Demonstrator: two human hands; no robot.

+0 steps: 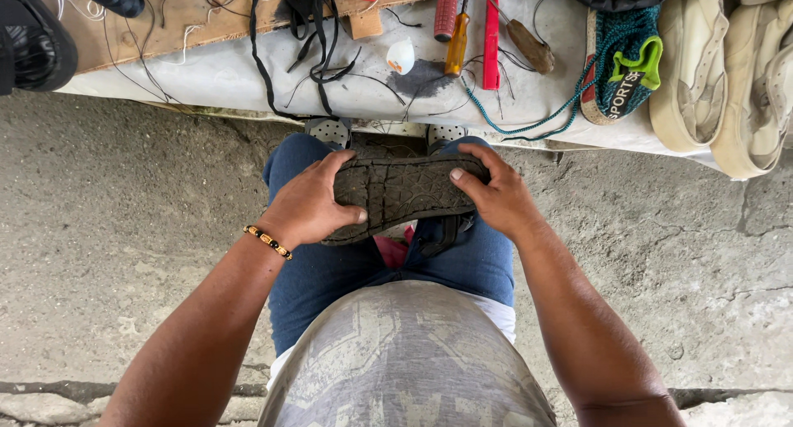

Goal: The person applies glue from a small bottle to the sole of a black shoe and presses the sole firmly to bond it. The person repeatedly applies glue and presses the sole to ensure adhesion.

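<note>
A dark, worn sandal (405,192) lies sole-up across my knees, its tread facing me. My left hand (310,204) grips its left end, thumb pressed on the sole. My right hand (494,194) holds the right end, fingers curled over the far edge and thumb on the tread. A dark strap and something pink (393,249) show beneath the sandal between my thighs. A beaded bracelet (268,241) circles my left wrist.
A low white-covered bench (248,76) ahead holds screwdrivers (454,30), a red tool (491,43), black cords (318,39), a wooden board (190,14), a teal knit shoe (624,59) and beige shoes (727,72). A black shoe (29,35) sits far left. Rough concrete floor (124,229) lies on both sides.
</note>
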